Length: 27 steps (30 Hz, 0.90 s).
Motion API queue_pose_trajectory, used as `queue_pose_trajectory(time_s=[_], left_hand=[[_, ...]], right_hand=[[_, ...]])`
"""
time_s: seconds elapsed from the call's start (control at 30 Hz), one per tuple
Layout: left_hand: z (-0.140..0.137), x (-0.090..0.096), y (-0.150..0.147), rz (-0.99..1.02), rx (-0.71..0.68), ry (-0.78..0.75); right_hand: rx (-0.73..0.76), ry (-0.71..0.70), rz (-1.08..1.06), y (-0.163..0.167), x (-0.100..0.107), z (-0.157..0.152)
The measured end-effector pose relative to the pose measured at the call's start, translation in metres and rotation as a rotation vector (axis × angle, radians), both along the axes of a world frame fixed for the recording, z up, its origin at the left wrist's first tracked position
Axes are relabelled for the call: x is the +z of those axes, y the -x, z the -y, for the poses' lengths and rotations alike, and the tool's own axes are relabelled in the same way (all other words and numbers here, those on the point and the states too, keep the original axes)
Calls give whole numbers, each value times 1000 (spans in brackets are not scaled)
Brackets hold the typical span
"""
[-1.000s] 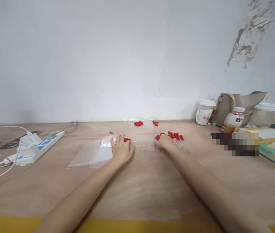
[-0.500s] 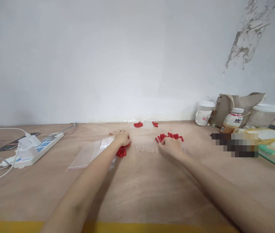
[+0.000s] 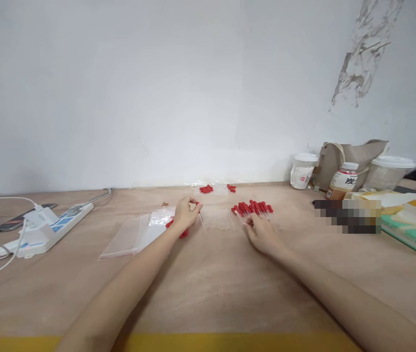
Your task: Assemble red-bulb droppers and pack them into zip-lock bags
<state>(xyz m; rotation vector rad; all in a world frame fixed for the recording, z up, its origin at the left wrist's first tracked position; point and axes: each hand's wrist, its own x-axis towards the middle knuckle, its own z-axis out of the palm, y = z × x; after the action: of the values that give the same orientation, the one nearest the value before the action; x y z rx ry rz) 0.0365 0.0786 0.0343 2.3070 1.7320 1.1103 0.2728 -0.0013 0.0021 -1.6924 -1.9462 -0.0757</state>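
Between the fingertips of my left hand is a small red rubber bulb. It is at the left end of a row of thin clear glass tubes lying side by side. Loose red bulbs lie partly hidden under my left wrist. My right hand has its fingers closed around the glass stem of a dropper, at the near left side of a row of red-bulbed glass droppers. Its fingertips partly cover what they grip.
Clear plastic bags lie left of my left hand. Two small red bulb piles lie by the wall. At left are a power strip with cables and a phone. Cups, a bottle, a bag and a book stand or lie right.
My left hand has moved from the loose bulbs toward the glass tubes, now with a bulb in its fingertips. My right hand has drawn slightly nearer, uncovering more of the droppers.
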Motion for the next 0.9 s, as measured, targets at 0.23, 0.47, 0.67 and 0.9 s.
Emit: queue_pose_trajectory(time_s=[0.23, 0.47, 0.67, 0.9], left_hand=[[61, -27, 8, 483, -410, 222], [82, -45, 11, 393, -360, 284], [85, -43, 10, 178, -335, 114], [91, -30, 4, -4, -373, 52]], right_hand=[[229, -114, -8, 5, -10, 4], [341, -141, 26, 20, -8, 18], [430, -154, 102, 29, -2, 29], [430, -181, 113, 33, -4, 30]])
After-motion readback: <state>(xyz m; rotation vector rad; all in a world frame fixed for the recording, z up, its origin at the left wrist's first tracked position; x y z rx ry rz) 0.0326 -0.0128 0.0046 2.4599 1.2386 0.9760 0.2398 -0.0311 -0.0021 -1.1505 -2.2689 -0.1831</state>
